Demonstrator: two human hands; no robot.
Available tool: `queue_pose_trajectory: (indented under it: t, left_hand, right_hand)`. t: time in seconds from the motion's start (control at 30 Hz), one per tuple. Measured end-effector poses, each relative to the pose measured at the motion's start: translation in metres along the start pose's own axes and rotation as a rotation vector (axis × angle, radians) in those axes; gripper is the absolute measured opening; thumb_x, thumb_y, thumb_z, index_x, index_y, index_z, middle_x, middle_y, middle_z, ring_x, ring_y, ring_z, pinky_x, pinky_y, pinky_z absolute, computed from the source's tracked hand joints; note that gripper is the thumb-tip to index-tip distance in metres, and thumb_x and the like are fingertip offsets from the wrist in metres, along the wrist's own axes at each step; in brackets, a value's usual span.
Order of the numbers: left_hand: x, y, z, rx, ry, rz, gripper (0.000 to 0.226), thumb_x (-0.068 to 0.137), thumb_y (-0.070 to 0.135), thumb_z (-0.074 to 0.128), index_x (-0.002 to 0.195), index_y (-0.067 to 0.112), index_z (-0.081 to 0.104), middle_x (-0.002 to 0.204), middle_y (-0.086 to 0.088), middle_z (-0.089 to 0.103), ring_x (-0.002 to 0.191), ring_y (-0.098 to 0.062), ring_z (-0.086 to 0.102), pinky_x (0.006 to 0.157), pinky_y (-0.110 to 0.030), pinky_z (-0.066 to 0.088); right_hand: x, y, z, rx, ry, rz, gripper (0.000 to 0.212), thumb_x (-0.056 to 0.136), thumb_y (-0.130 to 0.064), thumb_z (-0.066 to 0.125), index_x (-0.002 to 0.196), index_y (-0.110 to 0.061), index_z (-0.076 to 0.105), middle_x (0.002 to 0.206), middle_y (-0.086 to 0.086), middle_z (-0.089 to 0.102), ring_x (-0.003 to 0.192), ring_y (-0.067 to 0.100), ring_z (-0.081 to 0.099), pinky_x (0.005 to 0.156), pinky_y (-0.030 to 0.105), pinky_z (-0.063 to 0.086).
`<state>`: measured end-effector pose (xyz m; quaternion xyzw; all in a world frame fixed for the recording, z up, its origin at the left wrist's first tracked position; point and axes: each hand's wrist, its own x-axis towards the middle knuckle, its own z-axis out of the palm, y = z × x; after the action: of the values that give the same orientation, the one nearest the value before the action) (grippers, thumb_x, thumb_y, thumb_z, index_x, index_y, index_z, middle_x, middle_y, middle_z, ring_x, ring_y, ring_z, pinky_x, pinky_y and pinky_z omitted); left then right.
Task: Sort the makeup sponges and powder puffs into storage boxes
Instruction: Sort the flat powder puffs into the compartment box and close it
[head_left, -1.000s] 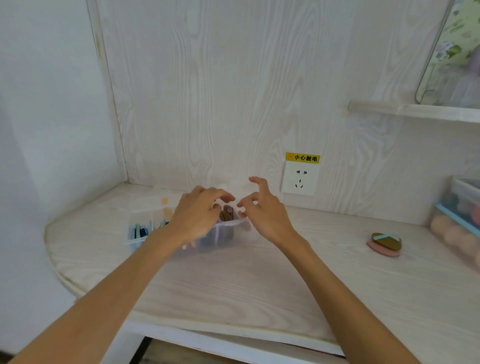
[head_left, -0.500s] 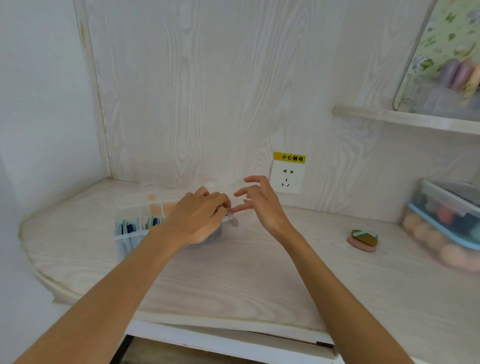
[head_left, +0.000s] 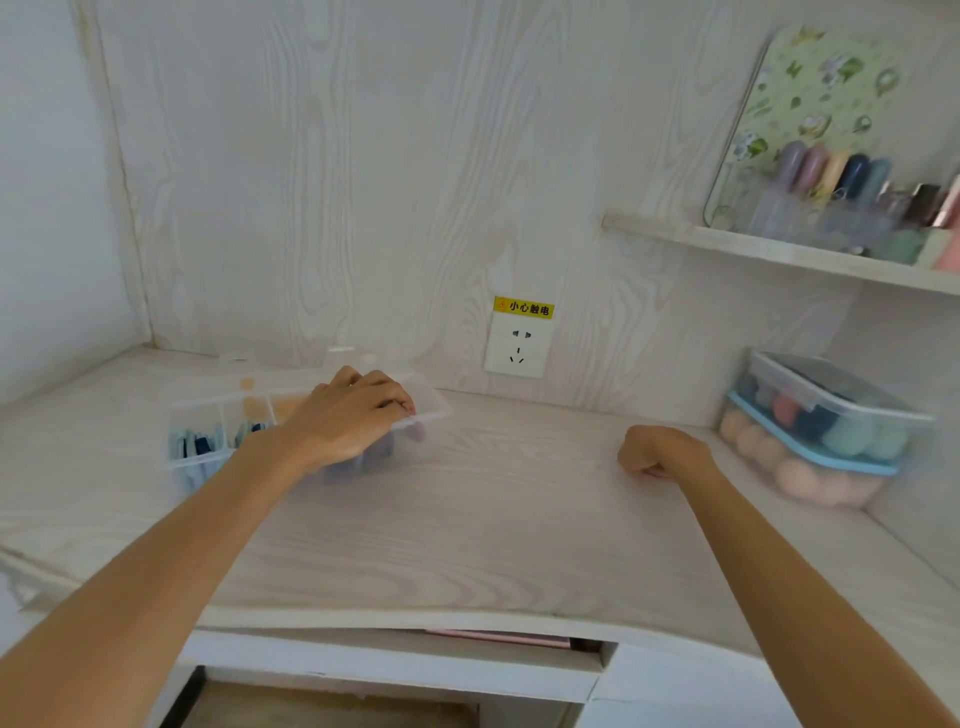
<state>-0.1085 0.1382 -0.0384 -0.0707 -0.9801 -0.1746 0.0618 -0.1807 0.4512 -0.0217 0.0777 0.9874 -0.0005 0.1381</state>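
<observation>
A clear divided storage box (head_left: 200, 454) sits at the left of the desk, with blue puffs in its left compartments and beige ones behind. My left hand (head_left: 348, 423) lies over the box's right end, fingers curled onto the far rim. Dark puffs (head_left: 363, 462) show through the wall under that hand. My right hand (head_left: 662, 452) is at the right of the desk, fingers curled down over the pink and olive powder puffs. Only a pink sliver (head_left: 652, 472) shows beneath the fingers. A lidded clear box with blue trim (head_left: 831, 457) holds several egg-shaped makeup sponges.
A wall socket (head_left: 516, 349) with a yellow warning label is on the back panel. A shelf (head_left: 779, 254) at upper right carries bottles, more sponges and a floral board. The sponge box stands against the right wall. The desk's front edge curves above an open slot.
My right hand left the divided box and moved right onto the stacked puffs, covering them. My left hand stayed on the box. The camera panned right and down.
</observation>
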Motion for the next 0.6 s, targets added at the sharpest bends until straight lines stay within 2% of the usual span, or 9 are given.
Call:
queue_pose_trajectory:
  t: [0.07,0.1,0.2,0.23,0.3,0.37,0.47,0.53,0.6]
  left_hand:
    - [0.001,0.001,-0.001,-0.01,-0.014,0.015,0.033,0.1,0.029,0.028,0.089,0.051,0.051,0.117,0.019,0.045,0.105,-0.013,0.035,0.102,-0.036,0.033]
    - [0.003,-0.001,0.0,0.001,-0.02,0.023,0.03,0.1,0.03,0.029,0.094,0.048,0.051,0.119,0.018,0.047,0.108,-0.014,0.036,0.102,-0.036,0.033]
    - [0.006,-0.005,0.001,0.021,-0.037,-0.007,0.032,0.093,0.041,0.022,0.099,0.046,0.053,0.118,0.018,0.048,0.112,-0.015,0.04,0.101,-0.036,0.034]
    - [0.006,-0.006,0.002,0.034,-0.032,0.004,0.038,0.086,0.048,0.014,0.094,0.049,0.051,0.116,0.019,0.048,0.113,-0.015,0.041,0.1,-0.037,0.035]
    - [0.005,-0.004,0.001,0.059,-0.029,0.001,0.047,0.079,0.05,0.007,0.094,0.051,0.052,0.117,0.019,0.047,0.113,-0.015,0.04,0.1,-0.038,0.036]
    - [0.003,-0.003,0.002,0.052,-0.03,-0.042,0.041,0.095,0.038,0.018,0.108,0.044,0.057,0.12,0.016,0.043,0.111,-0.017,0.037,0.1,-0.039,0.037]
    - [0.002,0.002,0.003,0.007,0.022,-0.082,0.036,0.101,0.025,0.025,0.117,0.037,0.055,0.125,0.011,0.041,0.111,-0.019,0.035,0.099,-0.039,0.038]
    - [0.0,0.004,0.001,0.015,-0.027,-0.094,0.039,0.098,0.036,0.019,0.115,0.036,0.053,0.123,0.013,0.041,0.109,-0.016,0.033,0.099,-0.036,0.035]
    - [0.0,0.005,-0.001,0.059,-0.074,-0.072,0.048,0.088,0.048,0.011,0.113,0.038,0.051,0.123,0.015,0.041,0.113,-0.016,0.034,0.1,-0.034,0.033]
  right_hand:
    - [0.0,0.0,-0.002,-0.008,0.044,-0.017,0.01,0.085,-0.006,0.045,0.075,-0.004,0.048,0.063,0.007,0.051,0.054,0.016,0.047,0.047,0.021,0.035]
    - [0.003,-0.001,-0.004,0.017,0.062,-0.024,0.006,0.083,-0.006,0.047,0.078,-0.004,0.049,0.06,0.006,0.053,0.054,0.016,0.048,0.045,0.02,0.035]
    - [0.005,-0.014,-0.007,0.119,0.083,-0.11,0.01,0.076,-0.01,0.05,0.068,-0.004,0.052,0.034,0.0,0.051,0.051,0.02,0.051,0.045,0.019,0.037]
    - [0.004,-0.022,-0.007,0.191,0.095,-0.17,0.008,0.075,-0.012,0.051,0.073,-0.005,0.055,0.04,0.0,0.054,0.055,0.021,0.053,0.049,0.02,0.039]
    - [0.003,-0.047,-0.004,0.323,0.09,-0.315,0.022,0.08,-0.019,0.056,0.101,-0.011,0.057,0.073,0.002,0.058,0.073,0.02,0.053,0.063,0.024,0.042]
    - [0.001,-0.078,0.005,0.392,0.119,-0.458,0.037,0.082,-0.027,0.063,0.116,-0.016,0.053,0.094,-0.002,0.051,0.089,0.015,0.049,0.075,0.024,0.037]
    - [-0.006,-0.113,0.02,0.442,0.22,-0.647,0.04,0.079,-0.023,0.069,0.117,-0.019,0.058,0.09,-0.008,0.051,0.089,0.011,0.05,0.07,0.021,0.036]
    - [-0.004,-0.12,0.023,0.468,0.238,-0.693,0.041,0.079,-0.02,0.069,0.119,-0.022,0.06,0.096,-0.009,0.056,0.098,0.009,0.054,0.077,0.02,0.037]
    - [0.0,-0.118,0.019,0.486,0.123,-0.731,0.046,0.082,-0.015,0.065,0.126,-0.023,0.057,0.106,-0.007,0.059,0.108,0.008,0.054,0.086,0.018,0.036]
